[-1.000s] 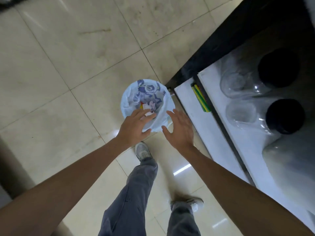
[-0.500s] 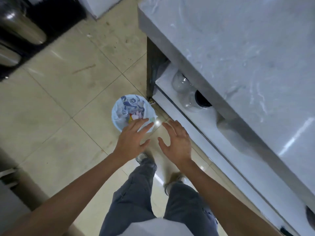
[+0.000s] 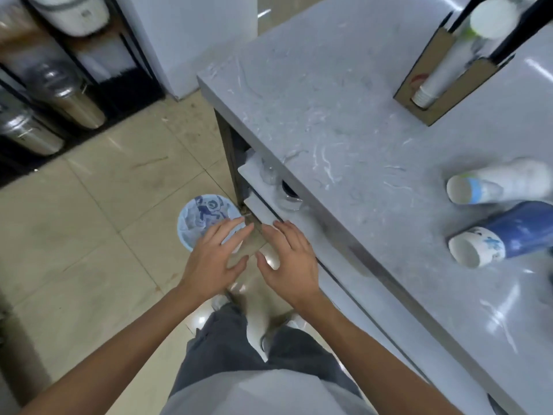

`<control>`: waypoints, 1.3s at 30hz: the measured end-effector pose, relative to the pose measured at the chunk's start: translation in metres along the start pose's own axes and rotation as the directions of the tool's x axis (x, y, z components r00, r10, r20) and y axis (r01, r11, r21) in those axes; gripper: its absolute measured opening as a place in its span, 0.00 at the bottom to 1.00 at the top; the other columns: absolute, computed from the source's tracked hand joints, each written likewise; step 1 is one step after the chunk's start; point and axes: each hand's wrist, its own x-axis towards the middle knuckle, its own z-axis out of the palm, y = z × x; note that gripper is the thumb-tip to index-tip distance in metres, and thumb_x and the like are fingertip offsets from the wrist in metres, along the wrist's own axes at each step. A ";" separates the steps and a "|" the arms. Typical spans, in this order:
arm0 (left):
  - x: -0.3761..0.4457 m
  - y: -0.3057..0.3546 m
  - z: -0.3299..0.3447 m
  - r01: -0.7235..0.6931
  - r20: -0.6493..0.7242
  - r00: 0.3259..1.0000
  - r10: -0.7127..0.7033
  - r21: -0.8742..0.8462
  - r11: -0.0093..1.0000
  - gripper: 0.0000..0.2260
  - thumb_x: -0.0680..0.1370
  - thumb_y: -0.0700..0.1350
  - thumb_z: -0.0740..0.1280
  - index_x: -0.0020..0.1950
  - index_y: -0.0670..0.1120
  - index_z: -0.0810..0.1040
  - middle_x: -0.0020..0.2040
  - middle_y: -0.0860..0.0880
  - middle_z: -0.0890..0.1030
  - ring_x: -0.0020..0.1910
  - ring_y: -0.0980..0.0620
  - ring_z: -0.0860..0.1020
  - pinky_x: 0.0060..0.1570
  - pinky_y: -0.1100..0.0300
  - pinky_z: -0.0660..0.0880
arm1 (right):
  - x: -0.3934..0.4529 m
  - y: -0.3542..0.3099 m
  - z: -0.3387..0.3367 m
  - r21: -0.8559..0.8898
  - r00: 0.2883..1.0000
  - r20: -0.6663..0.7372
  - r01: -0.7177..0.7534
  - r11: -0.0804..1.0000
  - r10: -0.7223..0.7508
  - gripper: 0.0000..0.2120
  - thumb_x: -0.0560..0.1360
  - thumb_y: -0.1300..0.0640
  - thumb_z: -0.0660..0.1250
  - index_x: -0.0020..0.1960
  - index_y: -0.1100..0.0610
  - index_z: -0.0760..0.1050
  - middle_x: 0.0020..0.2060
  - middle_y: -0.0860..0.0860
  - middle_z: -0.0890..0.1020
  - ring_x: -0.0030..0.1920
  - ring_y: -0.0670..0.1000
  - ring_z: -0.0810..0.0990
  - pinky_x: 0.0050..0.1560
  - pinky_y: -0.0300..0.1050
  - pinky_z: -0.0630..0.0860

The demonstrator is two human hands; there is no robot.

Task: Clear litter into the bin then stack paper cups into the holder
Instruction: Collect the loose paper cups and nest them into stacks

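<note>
Our left hand (image 3: 214,259): We hold it out flat over the floor, fingers straight and spread, palm down. It grips nothing. Its fingertips sit in front of the near edge of the bin.

Our right hand (image 3: 291,262): We hold it out the same way, just beside the left hand, fingers loose and spread. It holds nothing too. The two thumbs are close but do not touch.

Bin: The small round bin with a light blue patterned bag (image 3: 203,218) stands on the tan tiled floor (image 3: 89,229), right by the near left corner of the counter. We cannot tell what is inside it.

Counter: The grey marble-look counter top (image 3: 344,121) fills the right side.

Cups: A white paper cup with a light blue band (image 3: 496,182) lies on its side at the right edge of the counter, its mouth to the left. A dark blue and white paper cup (image 3: 505,236) lies on its side just near of it, mouth to the left as well.

Holder: The brown cardboard cup holder (image 3: 454,74) stands at the far right of the counter. A stack of white paper cups (image 3: 434,82) sits in it.

Shelf: Clear glass jars (image 3: 275,181) lie on the white shelf under the counter.

Far left: Shiny metal cans (image 3: 59,97) stand in a dark rack.
</note>
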 end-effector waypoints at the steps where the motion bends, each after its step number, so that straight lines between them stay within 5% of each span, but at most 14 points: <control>1: 0.004 0.010 -0.003 -0.026 -0.023 0.999 0.026 -0.003 1.000 0.26 0.76 0.51 0.69 0.74 0.49 0.73 0.72 0.46 0.73 0.68 0.42 0.74 0.64 0.44 0.74 | -0.003 0.000 -0.010 0.000 1.000 -0.010 0.009 1.000 -0.009 0.25 0.75 0.45 0.68 0.71 0.46 0.70 0.68 0.45 0.76 0.74 0.51 0.70 0.71 0.52 0.71; 9: 0.046 0.080 -0.010 -0.184 -0.075 0.980 0.184 0.008 0.983 0.26 0.77 0.54 0.67 0.74 0.50 0.71 0.73 0.47 0.72 0.70 0.43 0.71 0.66 0.44 0.73 | -0.024 0.021 -0.087 0.011 0.988 -0.152 0.043 0.999 -0.041 0.23 0.77 0.48 0.70 0.69 0.53 0.76 0.66 0.50 0.80 0.74 0.54 0.72 0.73 0.54 0.70; 19: 0.117 0.164 -0.013 -0.419 -0.046 0.907 0.418 -0.008 0.908 0.26 0.78 0.52 0.67 0.76 0.53 0.69 0.74 0.51 0.71 0.72 0.46 0.69 0.71 0.48 0.67 | -0.050 0.058 -0.165 0.058 0.941 -0.323 -0.082 0.995 0.097 0.23 0.77 0.49 0.71 0.70 0.53 0.75 0.68 0.50 0.78 0.75 0.53 0.70 0.72 0.54 0.70; 29: 0.215 0.268 0.002 -0.521 0.018 0.849 0.529 -0.147 0.841 0.24 0.75 0.57 0.63 0.67 0.47 0.79 0.67 0.46 0.76 0.67 0.45 0.73 0.65 0.48 0.74 | -0.075 0.117 -0.259 -0.017 0.795 -0.547 -0.324 0.946 0.262 0.24 0.76 0.49 0.72 0.70 0.50 0.72 0.65 0.47 0.77 0.68 0.50 0.74 0.65 0.47 0.74; 39: 0.309 0.329 0.045 -0.515 0.174 0.824 0.539 -0.166 0.841 0.30 0.73 0.57 0.70 0.72 0.45 0.73 0.69 0.46 0.74 0.69 0.44 0.70 0.67 0.51 0.70 | -0.121 0.177 -0.336 -0.105 0.624 -0.605 -0.677 0.728 0.494 0.27 0.73 0.51 0.75 0.69 0.54 0.73 0.63 0.54 0.78 0.68 0.60 0.73 0.68 0.54 0.71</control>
